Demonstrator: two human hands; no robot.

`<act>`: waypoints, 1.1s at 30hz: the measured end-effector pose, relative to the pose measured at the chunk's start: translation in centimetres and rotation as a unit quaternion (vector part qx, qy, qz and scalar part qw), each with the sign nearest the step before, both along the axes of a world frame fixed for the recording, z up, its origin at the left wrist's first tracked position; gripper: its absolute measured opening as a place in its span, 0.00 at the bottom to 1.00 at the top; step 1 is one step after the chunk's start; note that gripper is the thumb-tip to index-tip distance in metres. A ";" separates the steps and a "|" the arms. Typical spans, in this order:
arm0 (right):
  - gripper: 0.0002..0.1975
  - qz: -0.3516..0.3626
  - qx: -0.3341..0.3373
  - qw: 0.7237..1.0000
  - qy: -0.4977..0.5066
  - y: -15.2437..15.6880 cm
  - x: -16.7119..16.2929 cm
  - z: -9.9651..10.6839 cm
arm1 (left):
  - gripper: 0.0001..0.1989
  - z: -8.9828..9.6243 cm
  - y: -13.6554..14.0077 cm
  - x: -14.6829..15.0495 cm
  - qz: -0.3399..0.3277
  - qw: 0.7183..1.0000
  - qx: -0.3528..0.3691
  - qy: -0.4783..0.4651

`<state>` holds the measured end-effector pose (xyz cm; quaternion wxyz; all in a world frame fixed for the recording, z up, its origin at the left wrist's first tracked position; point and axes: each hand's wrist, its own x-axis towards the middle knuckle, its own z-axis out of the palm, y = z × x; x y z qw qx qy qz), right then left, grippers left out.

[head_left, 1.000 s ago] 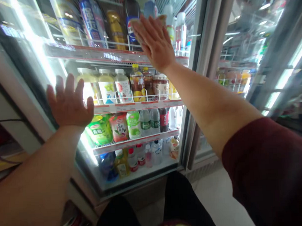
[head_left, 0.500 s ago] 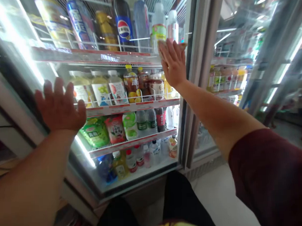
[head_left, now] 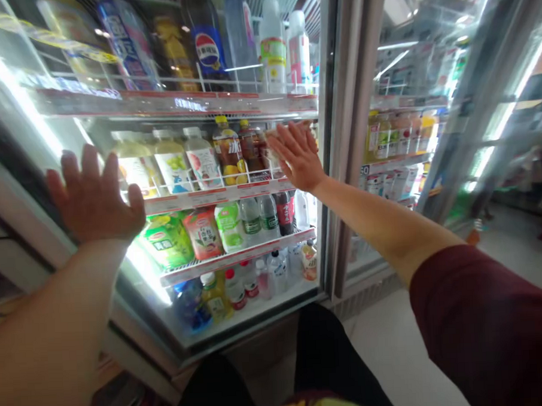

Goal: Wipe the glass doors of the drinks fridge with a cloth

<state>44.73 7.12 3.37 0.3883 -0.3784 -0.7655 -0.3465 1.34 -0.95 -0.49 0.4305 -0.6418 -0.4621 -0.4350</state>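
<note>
Fingers (head_left: 293, 141) of the right hand (head_left: 303, 164): extended, slightly parted, flat over a pale cloth (head_left: 271, 133), not curled round it; any thumb pinch cannot be told. Cloth appears pressed to the glass door (head_left: 258, 324), right of the door's middle. Risk: cloth could bunch or drop if palm pressure slackens, lacking a visible clasp. Left hand (head_left: 95, 204), at the door's left side: fingers fanned, nothing held; contact unclear. Palm contact could smudge. Bottles (head_left: 226, 148) stand behind the door.

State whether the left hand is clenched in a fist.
No, the left hand is open, with its fingers spread apart.
</note>
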 end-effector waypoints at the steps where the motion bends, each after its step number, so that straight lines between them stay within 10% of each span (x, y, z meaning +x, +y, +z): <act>1: 0.30 0.019 -0.010 0.999 -0.032 -0.5 -0.7 -0.7 | 0.38 0.0 0.0 0.0 -0.002 1.000 0.001 0.003; 9: 0.32 0.071 -0.004 0.997 0.016 -2.9 -10.9 -2.2 | 0.37 -0.2 -0.3 1.0 -0.009 1.000 0.005 -0.023; 15: 0.34 0.082 -0.017 0.996 0.032 -5.1 -18.1 -2.0 | 0.33 -0.4 1.3 8.2 -0.125 0.989 -0.031 0.076; 21: 0.31 0.151 -0.003 0.987 -0.046 -2.5 -8.7 -1.7 | 0.30 -0.2 2.4 10.9 -0.137 0.983 -0.078 0.092; 26: 0.31 0.045 -0.065 0.996 0.038 1.0 1.8 -5.1 | 0.25 -0.5 0.9 10.8 -0.077 0.987 -0.112 0.086; 33: 0.31 0.044 -0.046 0.997 0.050 2.4 2.5 -7.6 | 0.27 8.2 -0.3 11.7 -0.031 0.986 -0.133 0.091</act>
